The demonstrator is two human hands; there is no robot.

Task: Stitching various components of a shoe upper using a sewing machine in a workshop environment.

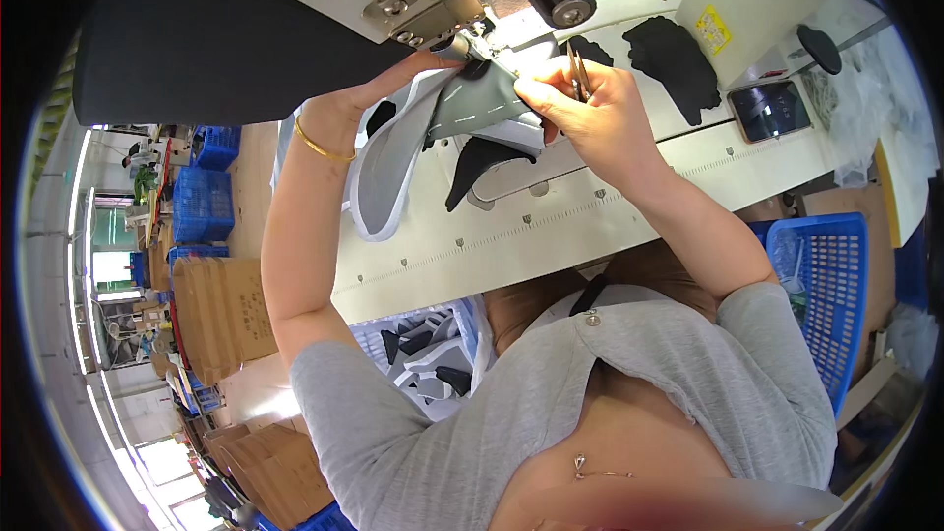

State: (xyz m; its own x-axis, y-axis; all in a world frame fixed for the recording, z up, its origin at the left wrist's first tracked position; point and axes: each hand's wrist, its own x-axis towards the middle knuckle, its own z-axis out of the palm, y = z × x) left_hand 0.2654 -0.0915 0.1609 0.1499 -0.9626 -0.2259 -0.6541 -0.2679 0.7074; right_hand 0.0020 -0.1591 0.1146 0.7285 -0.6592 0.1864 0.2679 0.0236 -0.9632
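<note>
Under the head of a sewing machine point(428, 20) lies a dark grey fabric piece point(482, 103) with pale stitch-like dashes. It joins a light grey piece with white edging point(386, 187), which drapes over the table's front part. My left hand point(391, 82) reaches in beside the needle area, fingers stretched along the fabric; the machine and its black panel hide part of it. On the fabric's right edge, my right hand point(602, 110) pinches with thumb and forefinger. Small dark thread snips point(578, 77) stick up from that same hand. A black fabric part point(484, 169) hangs below the grey piece.
Black cut pieces point(674, 69) and a phone point(770, 111) lie on the white machine table point(590, 221), right of my hands. Blue baskets stand at the right point(836, 305) and below the table point(374, 342), the latter holding fabric pieces. Cardboard boxes point(221, 320) are on the left.
</note>
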